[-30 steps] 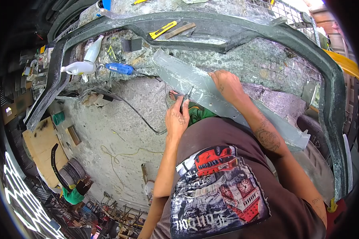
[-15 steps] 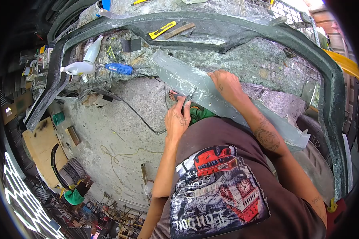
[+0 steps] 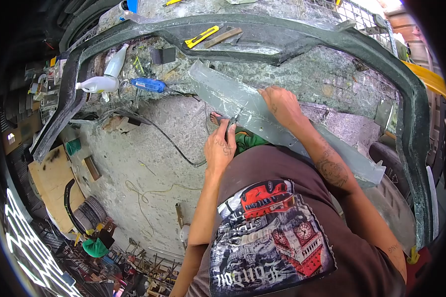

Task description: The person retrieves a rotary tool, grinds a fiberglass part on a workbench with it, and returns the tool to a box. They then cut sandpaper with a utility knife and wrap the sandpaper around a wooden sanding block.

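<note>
**What I see of the wearer from the head camera**

I look down on a brown short-sleeved T-shirt (image 3: pixel 302 208) filling the frame from centre toward 5 o'clock. Its chest carries a large print (image 3: pixel 270 232): a red car at the top, a grey clock tower with a round dial toward 3 o'clock of the print, red blocks beneath, and white lettering along the lower edge, upside down to me. Both arms are bare from the sleeve down. The right forearm (image 3: pixel 332 171) bears a dark tattoo, and small markings sit on the back of the left hand (image 3: pixel 219 147) and the right hand (image 3: pixel 282 106). Green fabric (image 3: pixel 248 141) shows just above the shirt at 12 o'clock
</note>
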Tool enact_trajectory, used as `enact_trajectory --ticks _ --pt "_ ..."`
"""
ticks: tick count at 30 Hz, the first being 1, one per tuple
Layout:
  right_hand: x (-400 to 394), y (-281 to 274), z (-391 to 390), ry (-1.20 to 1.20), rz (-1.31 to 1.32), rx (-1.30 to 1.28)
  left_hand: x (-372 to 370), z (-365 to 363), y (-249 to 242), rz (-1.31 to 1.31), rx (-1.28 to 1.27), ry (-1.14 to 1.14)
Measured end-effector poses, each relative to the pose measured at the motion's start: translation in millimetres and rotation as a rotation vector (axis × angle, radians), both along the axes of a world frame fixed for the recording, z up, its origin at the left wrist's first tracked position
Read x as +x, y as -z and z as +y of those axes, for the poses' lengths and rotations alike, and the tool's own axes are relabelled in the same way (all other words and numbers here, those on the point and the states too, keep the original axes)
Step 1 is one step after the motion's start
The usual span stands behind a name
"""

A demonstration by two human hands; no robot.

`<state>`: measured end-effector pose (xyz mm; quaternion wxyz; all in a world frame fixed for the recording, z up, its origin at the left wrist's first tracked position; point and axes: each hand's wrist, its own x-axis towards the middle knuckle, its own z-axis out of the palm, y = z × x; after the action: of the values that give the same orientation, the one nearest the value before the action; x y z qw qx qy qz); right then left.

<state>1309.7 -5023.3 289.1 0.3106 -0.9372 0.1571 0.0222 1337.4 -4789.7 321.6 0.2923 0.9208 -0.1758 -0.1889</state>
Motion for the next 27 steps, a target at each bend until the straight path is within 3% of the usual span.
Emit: enact_trajectory --ticks 27 --pt "-5 -1 1 0.015 0.014 0.023 -8 -1 -3 -0.021 -0.012 0.062"
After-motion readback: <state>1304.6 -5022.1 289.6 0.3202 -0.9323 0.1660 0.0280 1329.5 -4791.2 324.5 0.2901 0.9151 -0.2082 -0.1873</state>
